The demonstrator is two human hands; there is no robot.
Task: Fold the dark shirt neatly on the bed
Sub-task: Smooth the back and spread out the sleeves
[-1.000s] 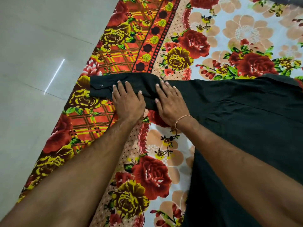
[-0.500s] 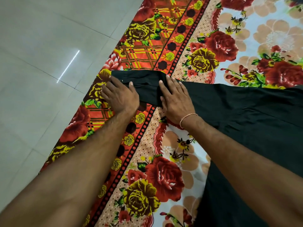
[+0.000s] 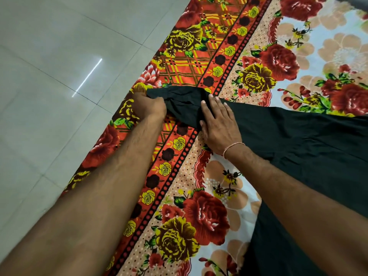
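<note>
The dark shirt (image 3: 298,140) lies spread on the bed, its body covering the right side of the view and running off the right and lower edges. One sleeve (image 3: 179,100) extends leftward from the body to the bed's edge, where the cloth is bunched and creased rather than flat.

The left hand (image 3: 149,106) grips the sleeve's outer end, fingers curled round the gathered fabric; the cuff itself is hidden in the grasp, so whether it is folded under cannot be told. The right hand (image 3: 219,122) lies flat on the sleeve nearer the shirt body, fingers straight and slightly spread, pressing the cloth to the bed. A thin thread bracelet (image 3: 232,147) circles the right wrist. Both forearms reach in from the lower edge of the view.

Beneath the shirt is a floral bedsheet (image 3: 199,216) printed with red and yellow roses (an orange plaid border and a dotted band run along its left edge). Pale floor tiles (image 3: 49,96) fill the left of the view, showing a bright streak of reflected light (image 3: 87,77).
</note>
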